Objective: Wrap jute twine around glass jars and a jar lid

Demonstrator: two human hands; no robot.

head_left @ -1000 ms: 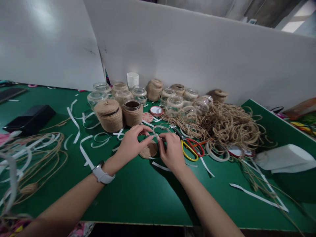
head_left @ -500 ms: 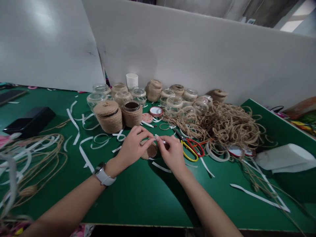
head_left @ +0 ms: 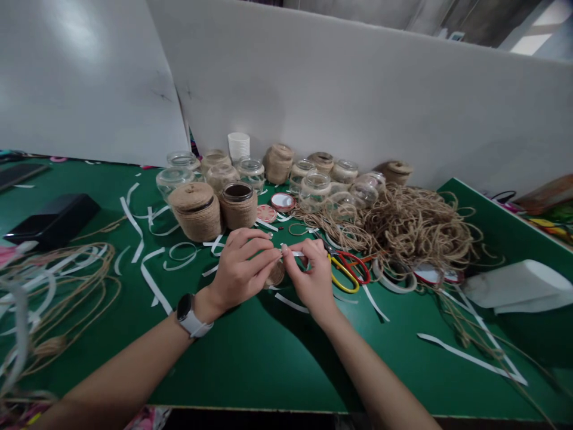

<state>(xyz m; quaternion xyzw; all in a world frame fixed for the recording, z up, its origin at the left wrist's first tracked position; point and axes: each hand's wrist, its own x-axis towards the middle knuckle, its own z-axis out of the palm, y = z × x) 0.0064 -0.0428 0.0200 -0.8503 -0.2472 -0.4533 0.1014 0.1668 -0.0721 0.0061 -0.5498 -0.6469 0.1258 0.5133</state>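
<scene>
In the middle of the green table my left hand (head_left: pixel 248 266) and my right hand (head_left: pixel 311 266) meet fingertip to fingertip. A short piece of narrow white strip (head_left: pixel 296 254) is pinched in my right thumb and fingers. The closed fingertips of my left hand grip its near end. Just below them lies a small round piece covered in coiled jute twine (head_left: pixel 276 275), partly hidden by my left hand. Beyond my left hand stand a twine-wrapped jar with a lid (head_left: pixel 194 215) and an open twine-wrapped jar (head_left: pixel 240 209).
Scissors (head_left: pixel 347 272) with red and yellow handles lie right of my hands, beside a tape roll (head_left: pixel 394 278). A jute twine heap (head_left: pixel 421 227) spreads behind. Several glass jars (head_left: pixel 316 192) line the back wall. White strips (head_left: pixel 154 280) litter the table; a black box (head_left: pixel 56 221) sits left.
My left hand has turned slightly and its fingers have shifted right, covering more of the round twine piece. The white strip now shows more clearly between my right fingers.
</scene>
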